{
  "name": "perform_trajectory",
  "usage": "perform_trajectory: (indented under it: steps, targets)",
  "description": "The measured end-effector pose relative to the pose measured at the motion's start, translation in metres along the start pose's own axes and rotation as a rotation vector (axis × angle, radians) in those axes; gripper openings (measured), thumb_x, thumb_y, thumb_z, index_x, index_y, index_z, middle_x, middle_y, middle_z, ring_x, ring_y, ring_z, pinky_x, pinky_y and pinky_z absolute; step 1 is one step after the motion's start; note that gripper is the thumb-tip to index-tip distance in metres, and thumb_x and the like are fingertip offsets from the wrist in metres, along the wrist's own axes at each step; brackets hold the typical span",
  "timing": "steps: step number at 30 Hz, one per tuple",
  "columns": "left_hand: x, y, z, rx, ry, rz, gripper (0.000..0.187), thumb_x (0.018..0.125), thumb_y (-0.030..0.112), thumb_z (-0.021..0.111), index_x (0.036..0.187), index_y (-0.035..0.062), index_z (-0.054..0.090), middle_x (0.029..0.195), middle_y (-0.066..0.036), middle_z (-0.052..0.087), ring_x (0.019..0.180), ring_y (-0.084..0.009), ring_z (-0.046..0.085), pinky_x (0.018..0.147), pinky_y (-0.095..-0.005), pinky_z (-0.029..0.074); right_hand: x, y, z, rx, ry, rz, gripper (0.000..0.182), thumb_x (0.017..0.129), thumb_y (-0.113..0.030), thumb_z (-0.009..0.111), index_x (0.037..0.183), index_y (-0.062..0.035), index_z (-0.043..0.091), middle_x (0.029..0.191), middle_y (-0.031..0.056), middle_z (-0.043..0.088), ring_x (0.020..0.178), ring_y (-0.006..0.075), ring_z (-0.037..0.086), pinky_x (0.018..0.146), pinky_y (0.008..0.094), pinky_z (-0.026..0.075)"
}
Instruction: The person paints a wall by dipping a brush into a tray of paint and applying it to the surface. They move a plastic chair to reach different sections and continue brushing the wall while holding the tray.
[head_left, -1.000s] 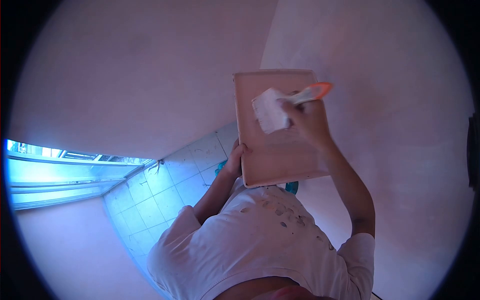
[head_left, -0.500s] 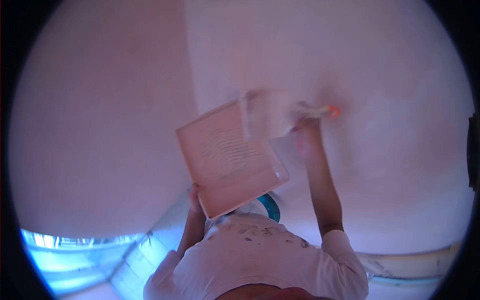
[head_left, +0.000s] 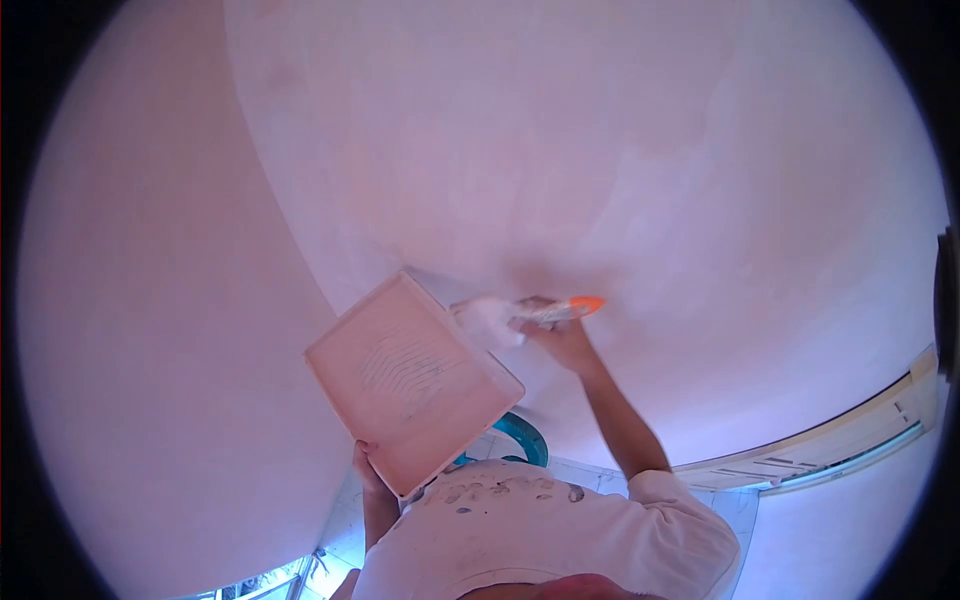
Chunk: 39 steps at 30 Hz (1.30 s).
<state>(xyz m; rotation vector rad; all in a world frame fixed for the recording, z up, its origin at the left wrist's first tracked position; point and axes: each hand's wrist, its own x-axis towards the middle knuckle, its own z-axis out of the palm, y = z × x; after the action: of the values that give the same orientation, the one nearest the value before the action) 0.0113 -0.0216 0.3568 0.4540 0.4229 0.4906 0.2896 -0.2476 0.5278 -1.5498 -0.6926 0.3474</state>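
A shallow pinkish tray (head_left: 420, 370) with a ribbed middle is held tilted at its lower left edge by my left hand (head_left: 368, 465), thumb over the rim. My right hand (head_left: 550, 328) is closed round the handle of a wide brush (head_left: 490, 320) with an orange handle end. The brush's pale head points left, close to the tray's upper right edge; whether they touch is unclear. Behind the brush stands a pale wall (head_left: 650, 200) with a shadow near my hand.
Another wall surface (head_left: 150, 300) meets it along an edge at the left. Below the tray a teal curved object (head_left: 525, 438) shows beside my spotted white shirt (head_left: 560, 530). Pale slatted trim (head_left: 830, 440) runs at the lower right, and bright window-like panes are at the lower left.
The view has turned. The tray appears lower and further left. My right hand and the brush are lower and further left too, and the brush is less blurred.
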Motion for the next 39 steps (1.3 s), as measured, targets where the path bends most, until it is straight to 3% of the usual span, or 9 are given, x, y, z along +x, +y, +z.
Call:
perform_trajectory:
  steps: [11,14,17,22,24,29,34,37,39]
  targets:
    - [-0.022,-0.008,0.024,0.031,-0.05,0.056,0.066,0.076,0.028,0.047,0.136,-0.0006,0.044,0.132,-0.019,0.052,0.122,-0.0381,0.05,0.103,-0.0489,0.043,-0.025,-0.295,-0.111,-1.162,0.366,-0.976,0.031,0.086,-0.016,0.076,0.114,-0.0049,0.068,0.105,0.0092,0.071,0.092,0.02,0.07,0.077,0.0292,0.057]
    - [-0.023,-0.021,0.012,0.031,-0.061,0.053,0.067,0.075,0.028,0.047,0.136,-0.0003,0.044,0.132,-0.019,0.052,0.122,-0.0384,0.05,0.103,-0.0494,0.044,-0.032,-0.328,-0.116,-1.379,0.362,-0.737,0.042,0.087,-0.02,0.076,0.126,-0.0099,0.062,0.118,0.0087,0.068,0.106,0.0218,0.067,0.089,0.0321,0.056]
    - [-0.032,-0.018,0.035,0.041,-0.052,0.087,0.066,0.074,0.028,0.048,0.134,0.0003,0.045,0.131,-0.018,0.053,0.121,-0.0385,0.05,0.102,-0.0497,0.044,-0.031,-0.353,-0.099,-1.22,0.223,-0.42,0.03,0.086,-0.022,0.075,0.101,0.0005,0.064,0.096,0.0089,0.067,0.081,0.0177,0.064,0.071,0.0314,0.053]
    - [-0.037,-0.011,0.029,0.101,0.038,0.114,0.066,0.073,0.027,0.048,0.134,0.001,0.046,0.13,-0.017,0.053,0.121,-0.0372,0.051,0.101,-0.0486,0.045,-0.027,-0.401,-0.104,-1.53,0.267,-0.569,0.031,0.086,-0.02,0.072,0.108,0.0005,0.066,0.093,0.0103,0.069,0.079,0.0176,0.065,0.073,0.0296,0.052]
    - [-0.03,-0.011,0.024,0.141,0.068,0.111,0.066,0.073,0.027,0.048,0.134,0.0012,0.047,0.13,-0.017,0.053,0.121,-0.0367,0.051,0.101,-0.0482,0.045,-0.016,-0.408,-0.11,-1.204,0.35,-0.639,0.027,0.087,-0.019,0.071,0.106,-0.0004,0.067,0.087,0.0096,0.07,0.074,0.0179,0.064,0.071,0.0302,0.052]
    - [-0.012,-0.012,-0.009,0.055,-0.044,0.042,0.06,0.082,0.032,0.046,0.132,-0.0003,0.048,0.129,-0.017,0.055,0.119,-0.0351,0.051,0.103,-0.0472,0.042,-0.01,-0.287,-0.13,-1.339,0.081,-0.358,0.043,0.088,-0.022,0.075,0.127,-0.01,0.062,0.117,0.0078,0.067,0.106,0.0208,0.066,0.093,0.0319,0.053]
    - [-0.018,-0.011,-0.005,0.094,0.002,0.051,0.059,0.08,0.03,0.046,0.131,0.0016,0.049,0.127,-0.017,0.056,0.118,-0.0348,0.052,0.102,-0.047,0.042,0.011,-0.323,-0.152,-1.702,0.247,-0.306,0.04,0.091,-0.024,0.071,0.128,-0.0109,0.062,0.113,0.0048,0.069,0.103,0.0175,0.066,0.09,0.0294,0.053]
    - [-0.007,-0.01,-0.014,0.052,0.005,0.034,0.062,0.076,0.029,0.047,0.132,0.0006,0.048,0.128,-0.017,0.054,0.119,-0.0357,0.051,0.101,-0.0476,0.044,-0.013,-0.319,-0.093,-1.53,0.659,-0.99,0.018,0.088,-0.017,0.068,0.099,-0.0018,0.066,0.081,0.0072,0.068,0.067,0.015,0.062,0.066,0.0294,0.052]
    - [-0.005,-0.005,-0.018,0.035,0.03,0.025,0.067,0.073,0.028,0.048,0.134,-0.0008,0.046,0.129,-0.018,0.053,0.119,-0.0368,0.051,0.1,-0.0484,0.045,-0.018,-0.302,-0.121,-1.444,0.419,-0.604,0.028,0.089,-0.022,0.072,0.111,-0.0064,0.067,0.097,0.0067,0.069,0.086,0.0179,0.065,0.078,0.0295,0.053]
